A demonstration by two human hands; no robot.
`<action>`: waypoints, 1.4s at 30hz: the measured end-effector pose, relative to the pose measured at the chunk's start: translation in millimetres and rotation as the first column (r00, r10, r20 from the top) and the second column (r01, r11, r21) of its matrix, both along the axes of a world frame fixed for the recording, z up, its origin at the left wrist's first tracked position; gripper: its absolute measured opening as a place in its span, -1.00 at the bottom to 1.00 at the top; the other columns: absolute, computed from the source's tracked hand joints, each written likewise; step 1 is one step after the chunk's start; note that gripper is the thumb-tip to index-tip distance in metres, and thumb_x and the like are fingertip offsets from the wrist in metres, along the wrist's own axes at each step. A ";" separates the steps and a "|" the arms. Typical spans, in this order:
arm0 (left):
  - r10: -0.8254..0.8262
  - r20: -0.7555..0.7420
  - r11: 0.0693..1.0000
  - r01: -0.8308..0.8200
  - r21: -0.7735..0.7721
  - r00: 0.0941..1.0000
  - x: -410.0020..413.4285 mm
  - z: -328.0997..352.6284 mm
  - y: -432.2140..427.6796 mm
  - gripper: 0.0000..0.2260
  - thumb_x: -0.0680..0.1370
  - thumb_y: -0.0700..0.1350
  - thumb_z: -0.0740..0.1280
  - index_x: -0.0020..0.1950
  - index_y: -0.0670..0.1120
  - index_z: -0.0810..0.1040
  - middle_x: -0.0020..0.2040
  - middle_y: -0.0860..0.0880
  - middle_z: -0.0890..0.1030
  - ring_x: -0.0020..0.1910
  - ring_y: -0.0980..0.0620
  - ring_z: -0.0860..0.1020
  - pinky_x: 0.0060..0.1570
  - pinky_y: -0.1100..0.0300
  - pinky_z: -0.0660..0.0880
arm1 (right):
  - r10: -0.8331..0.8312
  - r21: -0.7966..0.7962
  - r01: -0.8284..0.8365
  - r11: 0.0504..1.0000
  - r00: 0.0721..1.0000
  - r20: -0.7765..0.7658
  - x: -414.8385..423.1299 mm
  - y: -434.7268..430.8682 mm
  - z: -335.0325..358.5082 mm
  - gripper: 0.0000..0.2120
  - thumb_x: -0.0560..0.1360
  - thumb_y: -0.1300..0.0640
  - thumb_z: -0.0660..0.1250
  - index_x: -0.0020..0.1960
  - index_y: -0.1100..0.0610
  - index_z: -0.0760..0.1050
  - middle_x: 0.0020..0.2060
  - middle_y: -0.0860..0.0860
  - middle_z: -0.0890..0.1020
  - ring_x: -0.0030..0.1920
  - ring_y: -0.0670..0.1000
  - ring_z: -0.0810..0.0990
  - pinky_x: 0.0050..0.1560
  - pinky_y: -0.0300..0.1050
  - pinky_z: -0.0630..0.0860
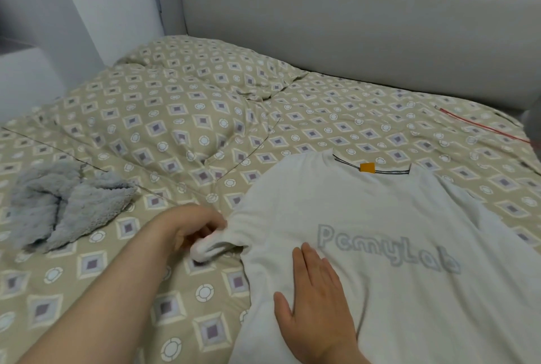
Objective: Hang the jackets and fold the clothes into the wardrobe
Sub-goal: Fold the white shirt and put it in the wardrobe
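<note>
Fold step judged in hand. White tee [395,211] is laid flat on bed cover [175,129], print up, collar far side of both hands. Sleeve [213,248] is pinched by L hand [193,229], fingers curled round it. Tee body is pressed by R hand [316,293], fingers straight. Next: sleeve to be carried over toward R hand w/o bunching.
</note>
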State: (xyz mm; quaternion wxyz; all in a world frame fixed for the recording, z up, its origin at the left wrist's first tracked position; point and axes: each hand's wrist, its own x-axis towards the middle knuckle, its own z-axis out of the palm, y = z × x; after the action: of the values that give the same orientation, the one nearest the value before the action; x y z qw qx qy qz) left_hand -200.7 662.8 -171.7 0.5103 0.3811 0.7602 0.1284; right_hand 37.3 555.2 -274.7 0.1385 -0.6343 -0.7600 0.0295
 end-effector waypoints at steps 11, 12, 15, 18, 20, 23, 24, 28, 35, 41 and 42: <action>0.019 0.386 0.995 0.019 -0.095 0.922 43.8 5.3 53.3 -0.81 0.51 -0.16 0.43 0.05 -0.23 0.62 -0.03 -0.20 0.70 -0.03 -0.17 0.66 0.04 -0.04 0.57 | 0.023 0.015 -0.023 1.000 0.999 -0.027 1.0 1.1 -4.3 -0.26 0.40 -0.23 0.22 0.44 0.20 0.41 0.42 0.11 0.47 0.43 -0.01 0.29 0.42 -0.06 0.08; 0.051 0.448 0.992 0.006 -0.124 0.893 44.4 5.0 54.6 -0.84 0.51 -0.20 0.40 0.05 -0.24 0.63 0.00 -0.20 0.70 -0.02 -0.16 0.66 0.08 -0.04 0.55 | 0.026 0.020 -0.025 0.999 0.999 -0.033 1.1 1.0 -4.9 -0.26 0.40 -0.23 0.22 0.44 0.21 0.41 0.42 0.12 0.47 0.43 -0.01 0.29 0.43 -0.06 0.07; 0.119 0.650 0.993 -0.084 -0.085 0.751 44.8 5.1 54.1 -0.73 0.42 -0.32 0.30 0.10 -0.27 0.62 0.07 -0.23 0.67 -0.01 -0.20 0.66 0.08 -0.08 0.50 | 0.032 0.030 -0.030 0.999 0.998 -0.054 1.0 1.2 -7.1 -0.26 0.39 -0.22 0.22 0.43 0.22 0.42 0.42 0.13 0.46 0.43 0.00 0.29 0.44 -0.05 0.08; 0.122 0.731 0.989 -0.147 -0.029 0.671 34.4 8.7 59.6 -0.62 0.38 -0.31 0.23 0.17 -0.27 0.61 0.13 -0.24 0.63 0.03 -0.22 0.64 0.10 -0.09 0.52 | 0.028 0.037 -0.026 0.999 0.998 -0.055 1.0 1.7 -8.6 -0.26 0.39 -0.22 0.22 0.42 0.22 0.44 0.41 0.13 0.47 0.42 0.00 0.30 0.43 -0.05 0.10; 0.092 0.712 0.990 -0.138 0.007 0.696 20.8 15.1 67.7 -0.65 0.35 -0.33 0.27 0.09 -0.29 0.65 0.06 -0.26 0.66 -0.04 -0.21 0.67 -0.01 -0.10 0.61 | 0.030 0.038 -0.028 0.999 0.998 -0.047 1.0 1.8 -8.7 -0.26 0.39 -0.22 0.22 0.42 0.22 0.44 0.41 0.12 0.47 0.43 0.00 0.30 0.42 -0.03 0.13; 0.136 0.552 0.959 -0.250 0.137 0.823 0.5 21.6 86.9 -0.69 0.46 -0.41 0.23 0.17 -0.26 0.56 -0.02 -0.23 0.66 -0.13 -0.17 0.67 -0.12 -0.05 0.63 | 0.035 0.024 -0.034 0.999 0.999 -0.037 1.8 1.4 -6.7 -0.27 0.40 -0.22 0.22 0.43 0.20 0.43 0.41 0.10 0.47 0.43 -0.01 0.34 0.42 -0.04 0.13; 0.214 0.509 0.917 -0.351 0.190 0.834 -6.4 19.5 94.5 -0.68 0.49 -0.43 0.22 0.20 -0.23 0.52 0.00 -0.23 0.64 -0.12 -0.17 0.64 -0.11 -0.06 0.61 | 0.038 0.019 -0.038 0.999 0.999 -0.037 2.0 1.3 -6.1 -0.27 0.40 -0.22 0.22 0.43 0.20 0.43 0.41 0.10 0.47 0.43 -0.01 0.35 0.42 -0.04 0.12; 0.369 0.344 0.679 -0.503 0.535 0.864 -9.3 -4.3 87.2 -0.47 0.38 -0.29 0.44 0.31 -0.01 0.44 0.16 -0.06 0.55 -0.03 -0.08 0.59 -0.05 0.03 0.59 | 0.048 0.009 -0.048 0.999 0.998 -0.043 2.3 1.4 -5.0 -0.29 0.41 -0.22 0.21 0.42 0.21 0.44 0.41 0.11 0.47 0.44 -0.01 0.29 0.45 -0.06 0.05; 0.519 -0.001 0.710 -0.430 0.558 0.855 15.0 -43.9 -27.2 -0.66 0.42 0.04 0.38 0.10 -0.11 0.50 -0.06 -0.02 0.58 -0.07 -0.14 0.61 -0.12 0.04 0.56 | 0.043 -0.006 -0.043 0.999 0.999 -0.028 2.9 0.6 -3.7 -0.29 0.42 -0.21 0.20 0.42 0.21 0.44 0.40 0.12 0.48 0.43 0.02 0.37 0.44 -0.03 0.11; 0.346 0.145 0.916 -0.367 0.160 0.927 -4.5 -10.3 -10.2 -0.77 0.44 -0.19 0.50 0.01 -0.22 0.56 -0.24 -0.12 0.61 -0.39 -0.06 0.54 -0.50 0.30 0.39 | 0.024 -0.060 -0.024 0.998 1.000 0.003 2.6 -0.5 -0.5 -0.29 0.46 -0.23 0.16 0.44 0.21 0.42 0.42 0.11 0.46 0.42 0.05 0.43 0.45 -0.07 0.01; 0.350 0.110 0.919 -0.364 0.152 0.930 -11.1 -10.4 -9.6 -0.74 0.44 -0.21 0.50 0.06 -0.26 0.56 -0.20 -0.13 0.61 -0.33 -0.08 0.57 -0.41 0.26 0.45 | 0.020 -0.075 -0.020 0.997 1.000 0.003 2.0 -0.1 0.5 -0.29 0.46 -0.23 0.16 0.44 0.21 0.42 0.42 0.11 0.46 0.42 0.06 0.44 0.45 -0.08 0.00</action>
State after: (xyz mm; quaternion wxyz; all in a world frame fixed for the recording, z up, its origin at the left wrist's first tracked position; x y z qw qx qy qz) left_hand -211.8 653.3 -182.1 0.4739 0.2727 0.7821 0.2989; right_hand 39.3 555.1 -274.2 0.1129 -0.6313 -0.7650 0.0583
